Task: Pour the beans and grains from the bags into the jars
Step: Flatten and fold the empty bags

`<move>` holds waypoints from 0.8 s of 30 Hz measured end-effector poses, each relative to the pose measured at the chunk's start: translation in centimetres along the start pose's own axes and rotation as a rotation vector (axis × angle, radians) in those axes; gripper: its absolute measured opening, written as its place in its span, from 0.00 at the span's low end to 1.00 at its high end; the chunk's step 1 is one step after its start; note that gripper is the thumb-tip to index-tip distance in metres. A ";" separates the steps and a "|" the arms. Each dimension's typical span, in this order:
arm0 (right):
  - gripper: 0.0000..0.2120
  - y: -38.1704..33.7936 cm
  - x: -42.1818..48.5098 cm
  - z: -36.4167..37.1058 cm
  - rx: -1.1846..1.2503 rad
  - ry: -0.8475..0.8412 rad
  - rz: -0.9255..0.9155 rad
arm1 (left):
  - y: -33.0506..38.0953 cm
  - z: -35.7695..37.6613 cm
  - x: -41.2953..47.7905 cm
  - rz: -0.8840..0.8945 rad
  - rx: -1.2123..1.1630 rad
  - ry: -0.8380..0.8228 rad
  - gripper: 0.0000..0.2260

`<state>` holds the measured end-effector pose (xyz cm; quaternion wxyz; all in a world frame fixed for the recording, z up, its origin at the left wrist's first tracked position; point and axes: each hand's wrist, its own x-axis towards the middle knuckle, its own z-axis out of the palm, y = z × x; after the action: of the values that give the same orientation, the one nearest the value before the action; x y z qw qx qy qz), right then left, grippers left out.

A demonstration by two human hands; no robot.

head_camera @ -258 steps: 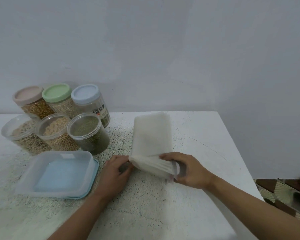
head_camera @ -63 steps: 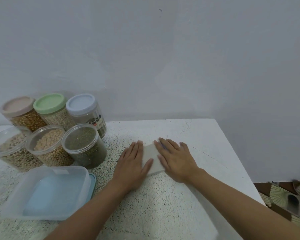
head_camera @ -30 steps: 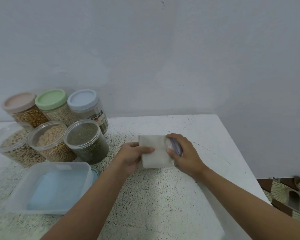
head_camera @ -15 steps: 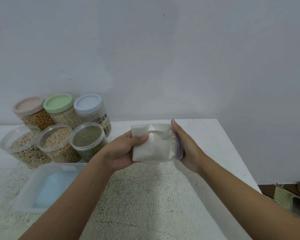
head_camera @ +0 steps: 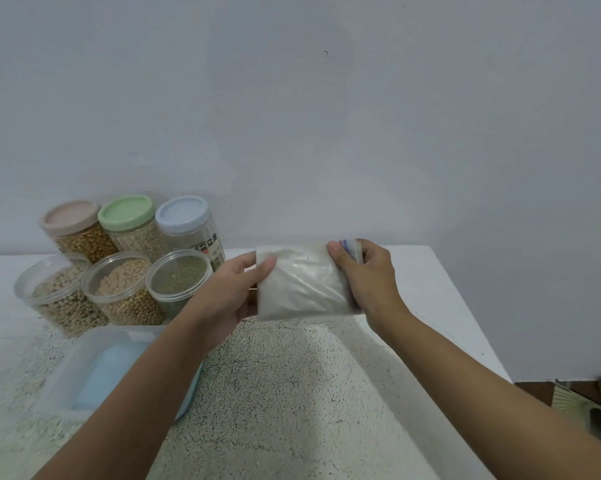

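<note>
Pinched at both ends, the folded translucent plastic bag (head_camera: 302, 285) hangs above the speckled white table (head_camera: 292, 393), just right of the short clear jar of green beans (head_camera: 178, 282). Its slick film could slide free or spring unfolded if either thumb eases. One forearm lies near that jar, so a careless swing might tip it. At the bag's left corner the left hand (head_camera: 236, 292) clamps thumb in front, fingers behind, while the right hand (head_camera: 368, 278) curls round the blue-striped right edge.

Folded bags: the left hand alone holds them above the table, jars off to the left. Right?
Not quite: the head view shows both the left hand and right hand holding the folded bags above the table; jars are to the left.
</note>
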<state>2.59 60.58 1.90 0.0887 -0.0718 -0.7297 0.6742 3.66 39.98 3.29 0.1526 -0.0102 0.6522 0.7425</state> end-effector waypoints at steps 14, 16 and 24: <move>0.25 -0.3 -1.4 2.1 -0.184 0.083 -0.245 | -1.5 1.4 0.1 0.485 0.416 0.545 0.18; 0.25 -0.6 -1.3 2.5 -0.178 0.087 -0.261 | -1.1 0.9 0.2 0.516 0.443 0.543 0.21; 0.31 -1.2 -0.5 2.5 -0.090 -0.049 -0.165 | 0.2 -0.1 0.0 0.545 0.486 0.509 0.19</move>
<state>2.49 57.92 2.85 0.1227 0.0014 -0.7646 0.6327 3.56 39.85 3.42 -0.2159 0.0157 0.8036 0.5544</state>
